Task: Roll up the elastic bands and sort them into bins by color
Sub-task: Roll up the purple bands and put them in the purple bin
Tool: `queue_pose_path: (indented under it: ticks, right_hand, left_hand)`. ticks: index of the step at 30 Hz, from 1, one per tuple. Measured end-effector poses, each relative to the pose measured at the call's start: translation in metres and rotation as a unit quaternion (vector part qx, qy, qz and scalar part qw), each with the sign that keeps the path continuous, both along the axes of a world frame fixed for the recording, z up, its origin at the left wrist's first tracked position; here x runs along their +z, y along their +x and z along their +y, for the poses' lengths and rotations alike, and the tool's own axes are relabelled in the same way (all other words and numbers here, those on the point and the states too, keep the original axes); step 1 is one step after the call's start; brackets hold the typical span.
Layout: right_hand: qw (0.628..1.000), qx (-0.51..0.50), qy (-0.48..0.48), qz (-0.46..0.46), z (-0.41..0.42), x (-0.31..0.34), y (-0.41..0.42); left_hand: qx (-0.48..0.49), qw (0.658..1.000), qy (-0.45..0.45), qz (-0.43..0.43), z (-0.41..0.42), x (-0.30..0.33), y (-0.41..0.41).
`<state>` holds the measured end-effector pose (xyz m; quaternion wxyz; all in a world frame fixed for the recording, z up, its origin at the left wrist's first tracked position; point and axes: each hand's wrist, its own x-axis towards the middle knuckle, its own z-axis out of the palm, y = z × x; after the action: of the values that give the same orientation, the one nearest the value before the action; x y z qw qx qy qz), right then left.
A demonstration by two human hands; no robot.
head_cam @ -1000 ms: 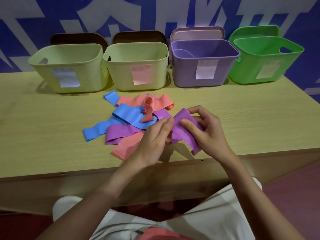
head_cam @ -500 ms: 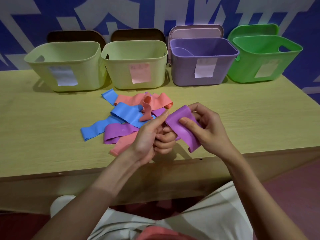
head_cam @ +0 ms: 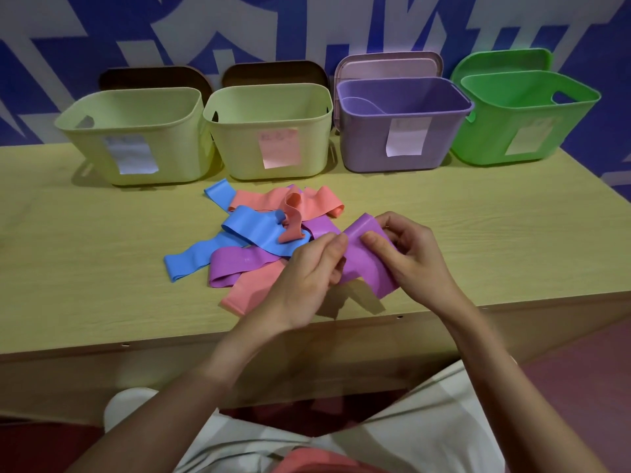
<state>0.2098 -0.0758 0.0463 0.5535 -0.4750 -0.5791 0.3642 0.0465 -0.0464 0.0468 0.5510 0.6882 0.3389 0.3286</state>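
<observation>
Purple band [head_cam: 367, 264] is held just above the surface [head_cam: 68, 288] near its front edge, right of centre: the left hand [head_cam: 307, 278] pinches its left edge with curled fingers, and the right hand [head_cam: 406, 254] grips its right side, thumb on top. Just left lies a pile [head_cam: 259, 240] of overlapping bands: two blue, at least two pink, at least one purple. Four bins line the back: two pale green [head_cam: 136, 134] [head_cam: 269, 128], showing nothing inside; one purple [head_cam: 403, 124], with something curved and purple inside; one bright green [head_cam: 522, 117], insides hidden.
</observation>
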Motion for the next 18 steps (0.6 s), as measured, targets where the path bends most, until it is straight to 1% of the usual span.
queue_pose_path:
  ticks: [3,5,8,10,12,15,18]
  right_hand:
    - [0.999,0.024,-0.001,0.021,-0.002,0.001,0.001]
    - [0.999,0.032,0.008,0.016,-0.002,0.002,0.002]
    - [0.998,0.046,0.015,0.034,-0.002,0.005,0.000]
    - [0.997,0.058,0.021,0.051,-0.001,0.007,-0.001]
    - [0.996,0.061,0.023,0.061,-0.001,0.009,0.000]
    - [0.997,0.052,0.024,0.053,-0.001,0.012,0.000]
    - [0.998,0.032,0.034,0.049,-0.001,0.011,-0.002]
  left_hand:
    - [-0.001,0.995,-0.074,-0.062,0.001,0.004,0.003]
    - [-0.020,0.987,-0.124,-0.103,0.002,0.007,0.003]
    - [-0.072,0.958,-0.217,-0.171,0.004,0.012,0.002]
    - [-0.096,0.940,-0.263,-0.195,0.004,0.015,0.001]
    - [-0.116,0.930,-0.286,-0.200,0.006,0.015,0.000]
    - [-0.137,0.931,-0.291,-0.175,0.009,0.016,-0.001]
    - [-0.105,0.958,-0.252,-0.090,0.009,0.019,0.003]
